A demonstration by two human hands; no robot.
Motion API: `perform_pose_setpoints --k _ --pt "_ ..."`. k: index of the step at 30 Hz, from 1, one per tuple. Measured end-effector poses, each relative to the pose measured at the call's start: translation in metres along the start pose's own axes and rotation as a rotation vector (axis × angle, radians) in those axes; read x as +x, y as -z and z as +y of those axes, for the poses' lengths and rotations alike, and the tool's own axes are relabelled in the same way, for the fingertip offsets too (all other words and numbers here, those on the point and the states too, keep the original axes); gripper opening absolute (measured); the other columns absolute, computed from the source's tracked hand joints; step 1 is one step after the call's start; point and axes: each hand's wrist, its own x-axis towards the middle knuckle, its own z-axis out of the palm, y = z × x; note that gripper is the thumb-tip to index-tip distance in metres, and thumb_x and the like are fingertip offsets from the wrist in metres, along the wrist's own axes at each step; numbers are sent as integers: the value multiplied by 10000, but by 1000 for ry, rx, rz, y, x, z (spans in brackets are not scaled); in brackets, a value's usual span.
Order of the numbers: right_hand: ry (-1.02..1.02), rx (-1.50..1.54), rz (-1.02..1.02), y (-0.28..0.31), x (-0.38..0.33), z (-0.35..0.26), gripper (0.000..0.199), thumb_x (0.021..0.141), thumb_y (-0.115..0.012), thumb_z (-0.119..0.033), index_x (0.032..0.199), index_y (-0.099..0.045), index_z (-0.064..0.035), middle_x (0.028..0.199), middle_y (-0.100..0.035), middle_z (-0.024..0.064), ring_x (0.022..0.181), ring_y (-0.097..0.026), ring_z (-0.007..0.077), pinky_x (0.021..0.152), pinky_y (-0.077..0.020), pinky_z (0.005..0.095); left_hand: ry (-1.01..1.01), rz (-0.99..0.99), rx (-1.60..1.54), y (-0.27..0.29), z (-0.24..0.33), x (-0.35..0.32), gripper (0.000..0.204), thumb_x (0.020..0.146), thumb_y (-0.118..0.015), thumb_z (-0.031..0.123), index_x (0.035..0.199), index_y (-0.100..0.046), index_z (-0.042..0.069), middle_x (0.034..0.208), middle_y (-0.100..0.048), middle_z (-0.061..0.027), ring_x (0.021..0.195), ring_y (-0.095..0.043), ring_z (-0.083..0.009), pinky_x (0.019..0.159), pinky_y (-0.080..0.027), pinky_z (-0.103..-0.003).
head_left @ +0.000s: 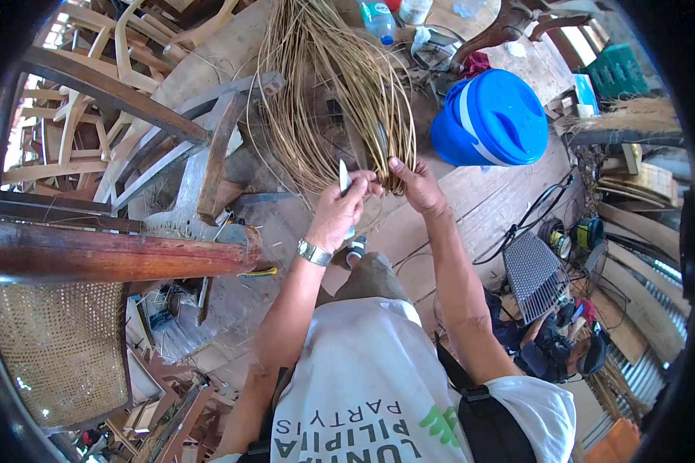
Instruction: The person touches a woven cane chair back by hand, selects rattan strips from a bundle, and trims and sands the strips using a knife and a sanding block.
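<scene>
A large looped bundle of thin tan cane strands [309,100] spreads from the top of the view down toward me. At its near end, my right hand [418,185] is closed round the gathered bends, thumb on top. My left hand [340,212], with a metal watch on its wrist, holds a knife [344,176] whose pale blade points up and away. The knife's light handle shows below the palm. The fingertips of this hand reach the strands just left of my right hand; whether they pinch one is too small to tell.
A blue lidded water jug [506,119] stands right of the bundle. Wooden chair frames [93,85] crowd the left, with a thick brown pole [116,251] and a woven cane panel [62,347]. A plastic bottle [378,21] lies beyond. Another person [556,347] is at lower right.
</scene>
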Motion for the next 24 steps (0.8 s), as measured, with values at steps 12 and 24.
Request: perform_pose_setpoints --k 12,24 --pt "27 -59 15 9 -1 7 292 1232 -923 -369 1273 -943 -80 1058 -909 -6 827 -730 83 720 -528 320 -100 199 313 -3 -36 -14 280 1300 -824 286 1520 -887 125 1030 -906 17 752 -514 3 690 -386 -255" --pt "19 -24 42 13 1 -1 303 1213 -947 -368 1297 -943 -77 1062 -891 -16 875 -724 85 768 -533 322 -53 248 351 -7 -37 -4 362 1299 -827 368 1453 -888 47 998 -890 -5 953 -779 -77 891 -551 -294"
